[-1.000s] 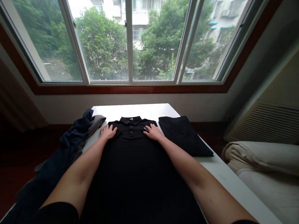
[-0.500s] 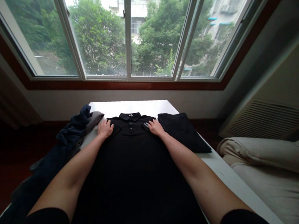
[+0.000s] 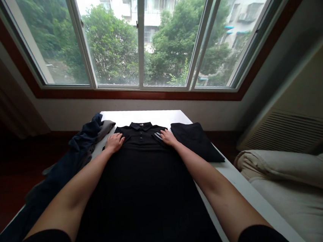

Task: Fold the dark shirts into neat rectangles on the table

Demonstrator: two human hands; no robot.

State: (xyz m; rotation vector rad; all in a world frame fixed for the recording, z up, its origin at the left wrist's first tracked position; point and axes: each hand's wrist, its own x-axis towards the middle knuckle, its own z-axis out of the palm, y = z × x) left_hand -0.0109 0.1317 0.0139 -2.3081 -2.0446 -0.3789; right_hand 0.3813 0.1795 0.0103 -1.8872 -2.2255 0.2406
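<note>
A black polo shirt lies front up and spread out, its buttoned collar at the far end. My left hand rests palm down at the shirt's left sleeve, fingers stretched over the cloth. On the other side, my right hand lies on the right sleeve, fingers apart, beside the light stripes of its cuff. Both hands touch the fabric. The shirt's lower part merges with dark cloth near me, so its hem cannot be made out.
The shirt lies on a white table. A folded black garment is right of my right hand. Rumpled dark blue and grey clothes hang over the left edge. A beige sofa stands at right, a window ahead.
My left hand has shifted slightly right and toward me along the sleeve. More of the right cuff's stripes now shows. The view has tilted up a little.
</note>
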